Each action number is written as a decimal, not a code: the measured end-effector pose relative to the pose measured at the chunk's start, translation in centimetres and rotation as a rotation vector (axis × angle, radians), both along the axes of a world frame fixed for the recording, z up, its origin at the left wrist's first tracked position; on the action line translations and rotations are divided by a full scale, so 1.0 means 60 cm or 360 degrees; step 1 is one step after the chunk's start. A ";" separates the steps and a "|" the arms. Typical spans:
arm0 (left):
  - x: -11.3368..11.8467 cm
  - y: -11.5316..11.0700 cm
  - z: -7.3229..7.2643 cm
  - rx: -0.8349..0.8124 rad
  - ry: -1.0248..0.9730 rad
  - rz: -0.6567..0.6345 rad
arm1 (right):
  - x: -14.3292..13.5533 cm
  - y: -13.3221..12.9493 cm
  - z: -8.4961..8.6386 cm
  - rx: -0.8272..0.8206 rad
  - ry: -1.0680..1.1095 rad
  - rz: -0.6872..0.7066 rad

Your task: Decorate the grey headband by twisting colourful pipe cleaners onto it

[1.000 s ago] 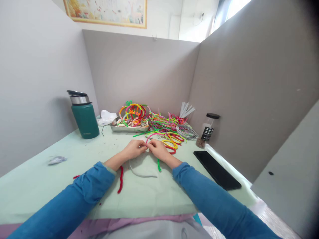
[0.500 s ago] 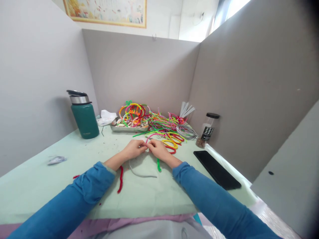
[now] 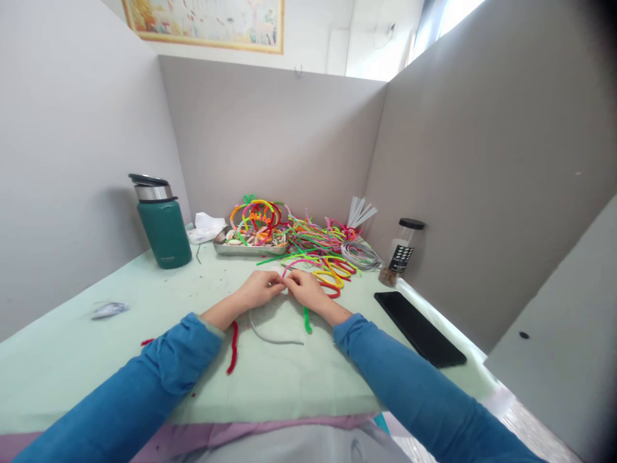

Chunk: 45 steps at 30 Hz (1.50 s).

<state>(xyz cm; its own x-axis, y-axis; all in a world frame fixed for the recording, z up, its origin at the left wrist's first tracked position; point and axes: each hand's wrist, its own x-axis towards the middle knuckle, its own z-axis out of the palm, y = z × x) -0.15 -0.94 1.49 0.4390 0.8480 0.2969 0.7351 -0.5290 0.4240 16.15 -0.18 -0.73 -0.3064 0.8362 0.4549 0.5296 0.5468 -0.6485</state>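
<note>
No wording can be read with certainty. The green bottle [image 3: 165,235], near the worktop's [image 3: 289,386] far left corner, carries a small pale mark low on its front, too faint and tiny to make out. Toward the right edge of the worktop, the clear jar [image 3: 402,251] with a black lid bears a black label [image 3: 401,258] with rows of white patches; any lettering on it is too small to read. By the far edge, orange shapes [image 3: 260,217] above the metal tray [image 3: 250,251] look letter-like but are illegible.
</note>
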 end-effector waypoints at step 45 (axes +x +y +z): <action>0.000 0.001 -0.004 0.0027 0.0095 0.0013 | 0.000 0.002 -0.004 0.0028 -0.0043 0.0035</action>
<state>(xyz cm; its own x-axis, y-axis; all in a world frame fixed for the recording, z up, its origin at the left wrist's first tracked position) -0.15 -0.89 1.27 0.4496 0.8467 0.2846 0.7631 -0.5297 0.3702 16.17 -0.08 -0.96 -0.3369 0.8211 0.4608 0.5347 0.5696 -0.6242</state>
